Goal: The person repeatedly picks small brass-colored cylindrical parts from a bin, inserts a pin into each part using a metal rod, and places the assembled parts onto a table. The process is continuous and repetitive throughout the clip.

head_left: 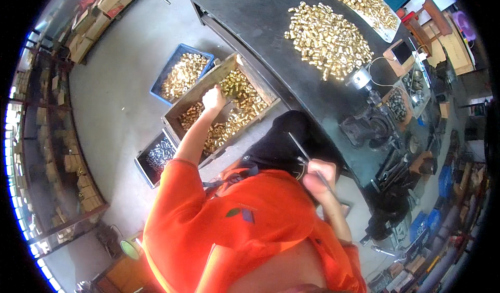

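- Head view, left hand: one, left of centre, above a wooden crate. Fingers look curled in; cannot tell whether anything is gripped, the palm being hidden.
- Crate: one, at centre, set close along the counter's edge, presumably so that its contents lie within easy arm's reach. Holds loose brass fittings; the high walls likely keep them from rolling off.
- Right hand: one, right of centre, closed around a slim metal rod. Rod slants with its far end toward the upper left, clear of the crate, perhaps to leave the left hand room.
- Blue tray: one, just beyond the crate, with more brass pieces.
- Dark box: one, lower left of the crate, silvery pieces inside; a separate box seemingly to keep the kinds apart.
- Counter: one, dark, upper right. Bears a heap of brass fittings, spread wide, probably for easy picking, and a dark clamp-like fixture near the edge.
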`<state>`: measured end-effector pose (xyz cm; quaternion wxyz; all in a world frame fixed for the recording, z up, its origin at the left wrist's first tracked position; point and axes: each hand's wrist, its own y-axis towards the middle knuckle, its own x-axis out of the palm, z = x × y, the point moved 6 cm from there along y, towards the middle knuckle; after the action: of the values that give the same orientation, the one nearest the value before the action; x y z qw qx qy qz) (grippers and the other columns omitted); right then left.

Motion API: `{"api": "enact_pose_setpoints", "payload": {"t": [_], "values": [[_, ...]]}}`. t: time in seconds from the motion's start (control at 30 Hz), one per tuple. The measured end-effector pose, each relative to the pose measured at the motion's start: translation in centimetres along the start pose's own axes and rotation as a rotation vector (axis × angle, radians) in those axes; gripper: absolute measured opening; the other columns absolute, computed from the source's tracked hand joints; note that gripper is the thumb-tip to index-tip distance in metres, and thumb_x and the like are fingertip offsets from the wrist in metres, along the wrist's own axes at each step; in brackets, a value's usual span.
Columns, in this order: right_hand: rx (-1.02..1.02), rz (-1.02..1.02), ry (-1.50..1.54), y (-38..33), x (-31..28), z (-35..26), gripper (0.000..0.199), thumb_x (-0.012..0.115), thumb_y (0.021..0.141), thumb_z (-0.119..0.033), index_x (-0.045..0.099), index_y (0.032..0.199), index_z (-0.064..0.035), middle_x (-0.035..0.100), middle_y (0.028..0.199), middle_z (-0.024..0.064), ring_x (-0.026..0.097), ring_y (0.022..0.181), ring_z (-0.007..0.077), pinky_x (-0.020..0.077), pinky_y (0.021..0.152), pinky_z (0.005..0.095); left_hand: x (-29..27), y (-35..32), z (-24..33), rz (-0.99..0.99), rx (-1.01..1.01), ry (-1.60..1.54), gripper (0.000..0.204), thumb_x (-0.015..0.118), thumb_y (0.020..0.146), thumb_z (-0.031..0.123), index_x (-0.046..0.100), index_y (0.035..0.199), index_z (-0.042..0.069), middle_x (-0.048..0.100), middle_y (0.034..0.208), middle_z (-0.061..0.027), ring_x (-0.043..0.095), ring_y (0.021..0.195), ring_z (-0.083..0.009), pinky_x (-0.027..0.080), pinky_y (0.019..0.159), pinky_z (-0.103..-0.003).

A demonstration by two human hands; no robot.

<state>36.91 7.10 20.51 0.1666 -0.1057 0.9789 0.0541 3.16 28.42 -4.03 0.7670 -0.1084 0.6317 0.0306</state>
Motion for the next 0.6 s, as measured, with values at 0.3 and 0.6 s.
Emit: {"api": "enact_pose_setpoints", "payload": {"t": [0.3, 0.6], "values": [[0.035, 0.026, -0.029, -0.6, 0.1, 1.0, 0.030, 0.061, 0.064, -0.015, 0.035, 0.056, -0.0025, 0.031, 0.054, 0.0047, 0.032, 0.049, 0.0146, 0.0243, 0.047, 0.0297, -0.1, 0.3, 0.3, -0.007, -0.104, -0.035, 0.032, 0.056, 0.078, 0.025, 0.058, 0.102, 0.004, 0.067, 0.089, -0.0181, 0.067, 0.083, -0.0320, 0.053, 0.073, -0.042], [0.037, 0.030, 0.016, -1.0, 0.3, 1.4, 0.027, 0.060, 0.061, -0.012, 0.036, 0.057, -0.0027, 0.032, 0.054, 0.0054, 0.033, 0.048, 0.0157, 0.0246, 0.047, 0.0300, -2.3, 0.1, -1.8, -0.085, 0.045, -0.675, 0.021, 0.068, 0.078, 0.017, 0.067, 0.089, -0.001, 0.067, 0.069, -0.0144, 0.066, 0.062, -0.0232, 0.051, 0.060, -0.034]]}}
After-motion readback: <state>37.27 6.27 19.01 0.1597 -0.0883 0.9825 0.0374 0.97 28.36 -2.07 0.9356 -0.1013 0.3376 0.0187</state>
